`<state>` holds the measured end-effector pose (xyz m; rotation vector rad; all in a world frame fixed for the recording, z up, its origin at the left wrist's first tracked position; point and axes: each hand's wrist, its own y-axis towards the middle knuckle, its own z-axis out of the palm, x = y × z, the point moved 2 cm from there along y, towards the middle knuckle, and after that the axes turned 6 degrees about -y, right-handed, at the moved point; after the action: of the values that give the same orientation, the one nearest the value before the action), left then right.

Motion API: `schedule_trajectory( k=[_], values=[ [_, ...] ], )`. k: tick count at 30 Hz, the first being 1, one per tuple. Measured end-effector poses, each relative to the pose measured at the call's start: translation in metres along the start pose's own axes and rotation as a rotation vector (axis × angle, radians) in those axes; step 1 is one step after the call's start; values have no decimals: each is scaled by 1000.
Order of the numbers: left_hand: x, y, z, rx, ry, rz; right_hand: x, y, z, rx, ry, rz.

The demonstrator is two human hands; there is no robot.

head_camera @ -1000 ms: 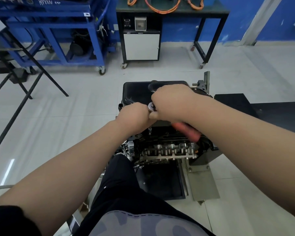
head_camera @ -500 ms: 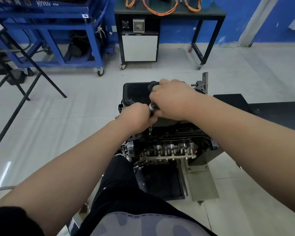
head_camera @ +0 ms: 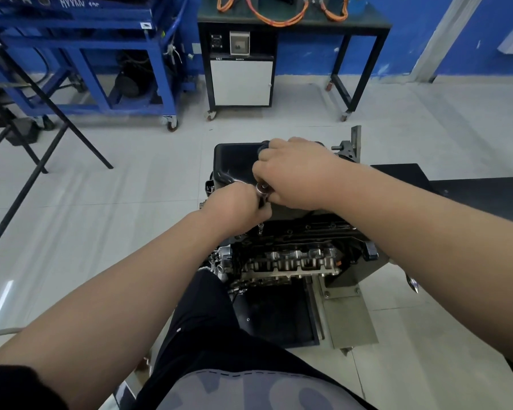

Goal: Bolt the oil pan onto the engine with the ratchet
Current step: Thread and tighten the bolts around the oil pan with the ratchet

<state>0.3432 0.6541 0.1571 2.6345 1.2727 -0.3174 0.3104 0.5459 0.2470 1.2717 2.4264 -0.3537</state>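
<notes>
Tiled workshop floor [head_camera: 101, 232], oil pan [head_camera: 234, 161] atop engine [head_camera: 293, 255], left hand [head_camera: 234, 208] and right hand [head_camera: 296, 176], grips curled round ratchet [head_camera: 261, 189]

The glossy black oil pan [head_camera: 233, 162] sits on top of the engine [head_camera: 293, 255]. The engine is dark, with a row of silvery caps along its near side. The ratchet [head_camera: 262, 189] shows a chrome head above the engine's near-left edge, touching the pan's side, with its thin shaft pointing down. The handle is hidden.

ratchet [head_camera: 261, 189]: handle hidden under right hand [head_camera: 293, 176] | oil pan [head_camera: 234, 161]: near edge hidden by left hand [head_camera: 234, 202]
</notes>
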Motion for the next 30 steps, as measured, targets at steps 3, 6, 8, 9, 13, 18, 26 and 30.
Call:
schedule_trajectory(
  k=[3,6,8,9,13,18,26,30],
  values=[
    [1,0,-2,23,-37,-32,-5,1,-1,-13,41,29],
    [2,-1,-3,61,-51,-94,4,0,2,-3,12,189],
    [2,0,-3,65,-60,-112,5,-3,2,51,109,299],
    [1,0,-4,62,-52,-95,5,-3,3,81,121,296],
    [-4,2,-4,6,-14,40,-3,0,3,65,54,75],
    [-1,-1,-5,-8,-44,-52,3,1,-1,39,6,117],
    [-4,-4,-8,-5,-82,93,0,0,0,106,116,101],
    [1,-1,-8,-13,-53,11,-4,1,3,37,109,118]
  ],
)
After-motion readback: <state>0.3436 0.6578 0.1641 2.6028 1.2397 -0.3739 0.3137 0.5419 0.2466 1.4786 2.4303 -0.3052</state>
